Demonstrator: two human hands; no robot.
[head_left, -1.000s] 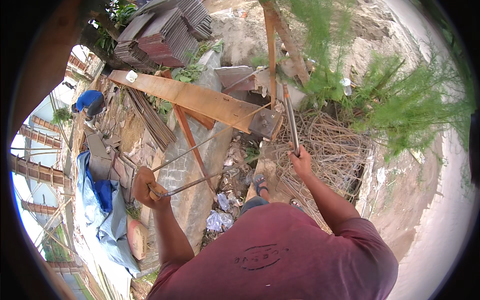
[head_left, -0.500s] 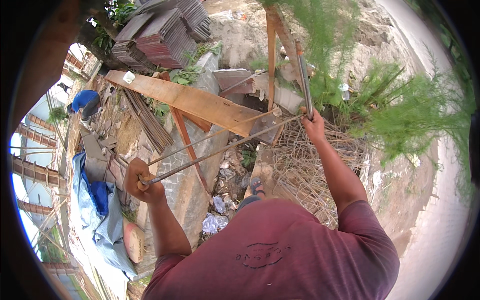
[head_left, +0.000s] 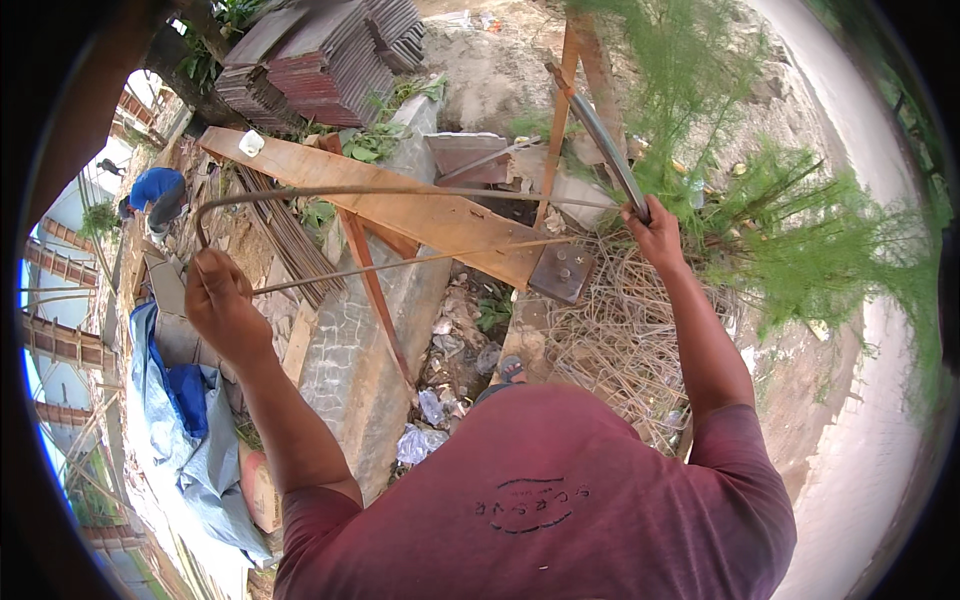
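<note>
My left hand (head_left: 222,300) is closed around a thin steel rod (head_left: 400,190), raised left of the plank. The rod is bent into a long open loop, its two arms running right across the plank. My right hand (head_left: 655,232) grips the lower end of a metal pipe handle (head_left: 608,145), which tilts up and to the left. Below the rod, a wooden plank (head_left: 450,225) slopes toward a dark metal plate (head_left: 562,272) with short pegs, at the plank's near right end. Whether the rod's right ends touch anything is unclear.
Many bent rods (head_left: 630,340) lie heaped right of the plate. Straight rods (head_left: 285,235) lie beyond the plank at left. Tile stacks (head_left: 325,70) stand at the back, a blue tarp (head_left: 175,430) lies left, and feathery green branches (head_left: 780,220) hang at right. Another person (head_left: 155,195) bends down far left.
My left hand has moved left, and the rod's bent end now stands up past it. The pipe handle in my right hand has tilted further left, and that hand has shifted slightly right.
</note>
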